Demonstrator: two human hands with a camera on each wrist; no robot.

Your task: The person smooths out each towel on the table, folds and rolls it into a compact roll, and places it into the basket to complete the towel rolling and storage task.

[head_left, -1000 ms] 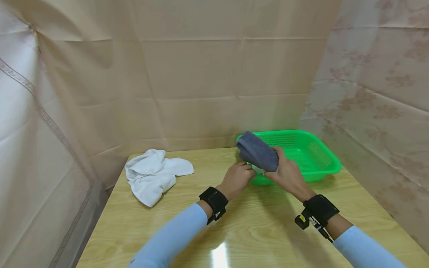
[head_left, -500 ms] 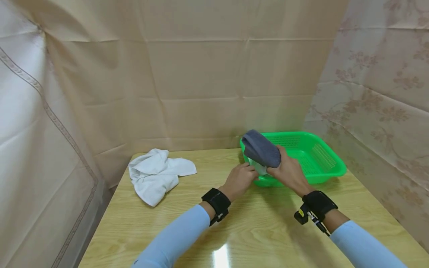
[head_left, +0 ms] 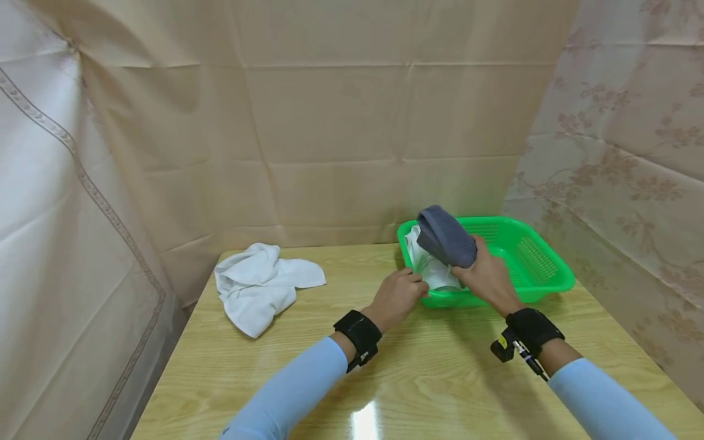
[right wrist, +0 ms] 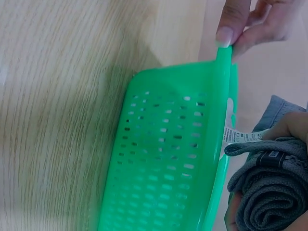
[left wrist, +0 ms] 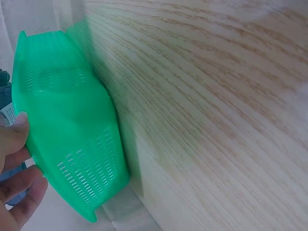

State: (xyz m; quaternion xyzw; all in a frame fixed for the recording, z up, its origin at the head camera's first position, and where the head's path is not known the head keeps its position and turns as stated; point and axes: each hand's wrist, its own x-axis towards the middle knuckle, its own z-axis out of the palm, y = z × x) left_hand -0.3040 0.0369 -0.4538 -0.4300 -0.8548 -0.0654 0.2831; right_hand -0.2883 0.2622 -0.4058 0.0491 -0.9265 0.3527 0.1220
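My left hand [head_left: 398, 296] pinches the near left rim of a green plastic basket [head_left: 541, 269]; in the left wrist view the thumb and fingers straddle the basket's edge [left wrist: 67, 113]. A rolled dark grey towel [head_left: 447, 237] is in my right hand [head_left: 486, 278], tilted over the basket's left part. Its spiral end and a small black tag show on the towel [right wrist: 272, 202] in the right wrist view. White cloth [head_left: 437, 274] lies inside the basket below the roll, partly hidden by it. A printed white label [right wrist: 245, 136] shows between the rim and my right thumb.
A crumpled white towel [head_left: 264, 284] lies at the left of the wooden table [head_left: 308, 379]. Beige cloth [head_left: 330, 122] hangs behind the table, and a flowered sheet [head_left: 632, 153] hangs along the right side.
The grey towel roll has moved right, further over the basket, with my right hand. More of the white cloth in the basket's left end shows. My left hand stays at the near rim.
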